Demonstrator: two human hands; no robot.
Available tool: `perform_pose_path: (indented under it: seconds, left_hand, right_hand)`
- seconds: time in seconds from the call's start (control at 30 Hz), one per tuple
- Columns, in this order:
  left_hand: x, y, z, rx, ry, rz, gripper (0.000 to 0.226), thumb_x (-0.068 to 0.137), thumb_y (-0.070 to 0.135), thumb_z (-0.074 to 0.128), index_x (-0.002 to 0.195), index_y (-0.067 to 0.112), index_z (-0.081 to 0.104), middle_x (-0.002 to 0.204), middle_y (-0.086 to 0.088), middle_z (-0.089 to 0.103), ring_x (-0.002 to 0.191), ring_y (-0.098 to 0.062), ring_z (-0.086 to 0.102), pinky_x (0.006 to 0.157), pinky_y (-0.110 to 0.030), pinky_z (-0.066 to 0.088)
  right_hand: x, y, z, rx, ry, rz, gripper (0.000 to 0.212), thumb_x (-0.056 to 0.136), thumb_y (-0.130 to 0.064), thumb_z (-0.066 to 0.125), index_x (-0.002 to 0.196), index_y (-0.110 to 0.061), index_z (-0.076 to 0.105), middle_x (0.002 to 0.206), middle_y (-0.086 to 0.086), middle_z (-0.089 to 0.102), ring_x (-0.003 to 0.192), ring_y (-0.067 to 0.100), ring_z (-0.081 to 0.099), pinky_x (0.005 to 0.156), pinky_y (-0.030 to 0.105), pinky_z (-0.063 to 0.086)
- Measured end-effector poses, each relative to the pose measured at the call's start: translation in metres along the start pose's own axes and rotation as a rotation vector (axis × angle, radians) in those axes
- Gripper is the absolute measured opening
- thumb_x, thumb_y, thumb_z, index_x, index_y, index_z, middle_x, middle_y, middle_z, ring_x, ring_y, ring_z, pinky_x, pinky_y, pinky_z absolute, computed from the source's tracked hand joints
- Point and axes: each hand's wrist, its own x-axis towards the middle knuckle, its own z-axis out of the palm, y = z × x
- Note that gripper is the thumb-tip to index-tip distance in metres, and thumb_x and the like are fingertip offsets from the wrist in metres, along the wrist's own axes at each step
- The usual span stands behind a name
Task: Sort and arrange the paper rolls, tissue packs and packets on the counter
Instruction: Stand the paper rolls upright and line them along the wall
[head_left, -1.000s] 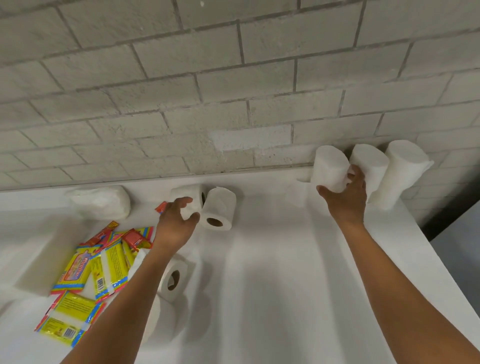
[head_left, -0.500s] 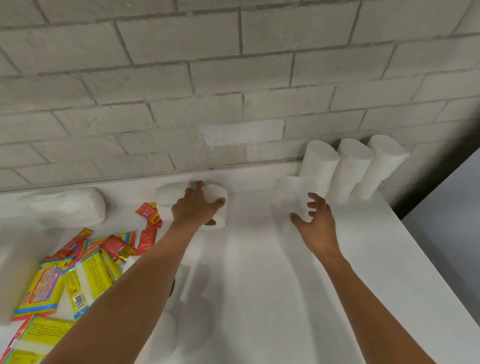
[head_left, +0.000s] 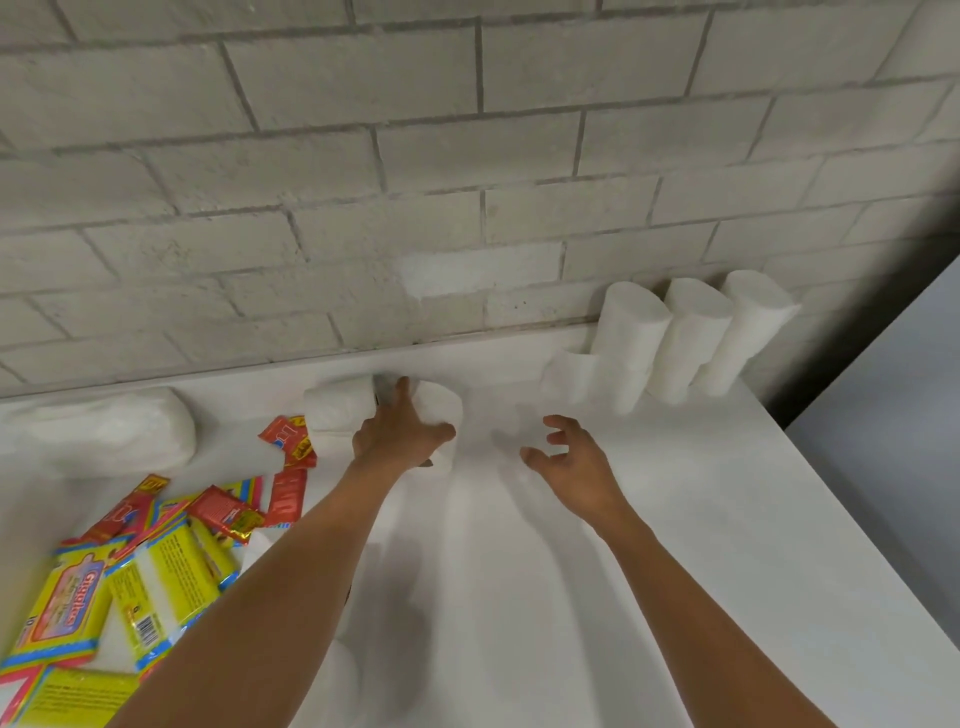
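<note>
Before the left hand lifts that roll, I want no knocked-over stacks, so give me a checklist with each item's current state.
1. Left hand has a grip on the roll: ok, fingers curl over it.
2. Right hand free to help: ok, open, holding nothing.
3. Neighbouring roll apart from the held one: cannot tell, the hand covers the gap.
4. Tall rolls upright against the wall: ok.
5. Bare counter between hand and tall rolls: ok.
6. Packets out of the path: ok, they lie left of the hand.
</note>
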Motion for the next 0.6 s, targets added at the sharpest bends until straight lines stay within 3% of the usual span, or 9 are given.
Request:
perform_pose_path:
  seconds: [0.07, 0.13, 0.2, 0.27, 0.43, 0.6]
  left_hand:
    - [-0.004, 0.002, -0.001, -0.075, -0.041, 0.055, 0.093, 0.075, 0.050, 0.067, 0.151, 0.037, 0.016, 0.125, 0.008, 0.052, 0.070, -0.007, 0.061, 0.090, -0.035, 0.042]
    - [-0.007, 0.002, -0.001, -0.217, -0.083, 0.124, 0.100, 0.071, 0.051, 0.072, 0.153, 0.038, 0.016, 0.141, 0.009, 0.046, 0.101, -0.015, 0.063, 0.100, -0.037, 0.043]
    - [-0.011, 0.002, -0.004, -0.424, -0.143, 0.170, 0.101, 0.070, 0.048, 0.079, 0.152, 0.040, 0.020, 0.142, 0.010, 0.047, 0.120, -0.017, 0.055, 0.098, -0.032, 0.045]
    - [-0.019, 0.003, -0.008, -0.595, -0.222, 0.211, 0.091, 0.073, 0.041, 0.082, 0.147, 0.043, 0.028, 0.134, 0.016, 0.051, 0.118, -0.011, 0.055, 0.091, -0.026, 0.046]
    - [-0.026, -0.002, -0.012, -0.680, -0.324, 0.303, 0.079, 0.074, 0.031, 0.085, 0.136, 0.045, 0.039, 0.128, 0.019, 0.056, 0.114, -0.005, 0.059, 0.083, -0.020, 0.050]
    - [-0.022, -0.009, -0.013, -0.667, -0.335, 0.345, 0.088, 0.071, 0.029, 0.089, 0.142, 0.042, 0.039, 0.131, 0.017, 0.056, 0.118, -0.007, 0.057, 0.090, -0.026, 0.054]
  right_hand:
    - [0.000, -0.007, 0.002, 0.051, -0.046, 0.027, 0.063, 0.083, -0.048, 0.073, 0.137, -0.030, 0.046, 0.125, -0.004, 0.053, 0.099, 0.011, 0.062, 0.072, 0.017, 0.046]
    - [0.001, -0.014, 0.001, 0.183, -0.136, 0.074, 0.073, 0.079, -0.055, 0.074, 0.140, -0.032, 0.042, 0.129, -0.006, 0.052, 0.106, 0.008, 0.060, 0.087, 0.026, 0.051]
    - [0.004, -0.019, 0.000, 0.320, -0.240, 0.120, 0.088, 0.072, -0.059, 0.079, 0.144, -0.033, 0.036, 0.134, -0.007, 0.050, 0.116, 0.012, 0.058, 0.100, 0.038, 0.050]
    - [0.008, -0.025, -0.001, 0.403, -0.344, 0.138, 0.094, 0.067, -0.059, 0.082, 0.145, -0.035, 0.034, 0.136, -0.007, 0.053, 0.122, 0.014, 0.057, 0.105, 0.045, 0.046]
    - [0.015, -0.036, 0.003, 0.502, -0.545, 0.048, 0.061, 0.082, -0.040, 0.078, 0.136, -0.031, 0.051, 0.130, -0.003, 0.065, 0.121, 0.021, 0.061, 0.103, 0.053, 0.048]
    - [0.016, -0.049, 0.004, 0.492, -0.511, -0.059, 0.048, 0.087, -0.022, 0.072, 0.131, -0.034, 0.057, 0.124, -0.004, 0.068, 0.114, 0.017, 0.065, 0.091, 0.043, 0.056]
